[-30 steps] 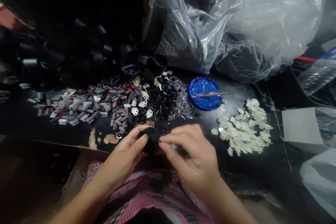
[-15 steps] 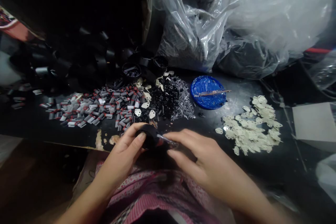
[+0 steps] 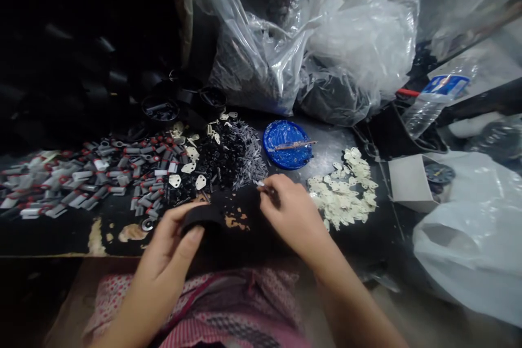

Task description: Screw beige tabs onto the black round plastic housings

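Observation:
My left hand point(image 3: 173, 247) grips a black round plastic part point(image 3: 203, 216), thumb at the near side and fingers behind it. To the right, my right hand point(image 3: 291, 212) is closed in a pinch at the edge of a pile of small grey pieces point(image 3: 249, 157). A pale tip shows at its fingertips; what they hold is too small and blurred to name. Small black parts point(image 3: 214, 157) lie heaped beside the grey pieces. Left of these spreads a heap of grey cylinders with red bands point(image 3: 87, 174). Flat cream plates point(image 3: 346, 190) lie beyond my right hand.
A blue round lid point(image 3: 285, 160) with a thin brown stick point(image 3: 296, 145) across it lies behind my right hand. Clear plastic bags point(image 3: 261, 65) stand at the back. A white box point(image 3: 410, 179), a plastic bottle point(image 3: 432, 100) and a white bag point(image 3: 468, 244) are at right.
My right hand has moved away from the black round part, towards the grey pile. The left hand keeps its hold, and the view has turned to the right.

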A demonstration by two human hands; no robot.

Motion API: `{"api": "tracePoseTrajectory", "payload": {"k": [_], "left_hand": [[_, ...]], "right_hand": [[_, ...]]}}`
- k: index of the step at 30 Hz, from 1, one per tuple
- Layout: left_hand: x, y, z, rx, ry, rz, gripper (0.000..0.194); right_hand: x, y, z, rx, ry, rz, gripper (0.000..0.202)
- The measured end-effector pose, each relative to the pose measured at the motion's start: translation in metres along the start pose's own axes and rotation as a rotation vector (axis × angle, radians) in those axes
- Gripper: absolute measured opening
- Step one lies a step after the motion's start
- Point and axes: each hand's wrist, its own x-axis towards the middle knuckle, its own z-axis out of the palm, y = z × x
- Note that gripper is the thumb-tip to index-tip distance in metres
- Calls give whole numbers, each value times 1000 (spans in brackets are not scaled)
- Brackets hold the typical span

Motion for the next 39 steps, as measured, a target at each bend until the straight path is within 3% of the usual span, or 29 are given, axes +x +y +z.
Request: {"api": "tracePoseTrajectory", "payload": {"k": [2, 6, 14, 20, 26, 30, 39], "left_hand": [[4, -5, 2, 21, -86, -27, 27], [7, -10, 1, -56, -152, -90, 27], [9, -20, -1, -217, -127, -127, 24], [7, -17, 1, -296, -70, -146, 23], [10, 2, 12, -494, -77, -224, 16], [11, 9, 16, -590, -51, -282, 15], [6, 4, 12, -623, -47, -265, 22]], "right_hand": [[11, 5, 5, -230, 53, -28, 6], [18, 7, 11, -410, 112, -133, 10], [16, 5, 10, -420, 87, -141, 8], [19, 2, 12, -402, 86, -145, 8], [3, -13, 15, -121, 19, -243, 7], [-8, -23, 22, 56, 78, -378, 7], [-11, -30, 22, 323, 141, -313, 6]]}}
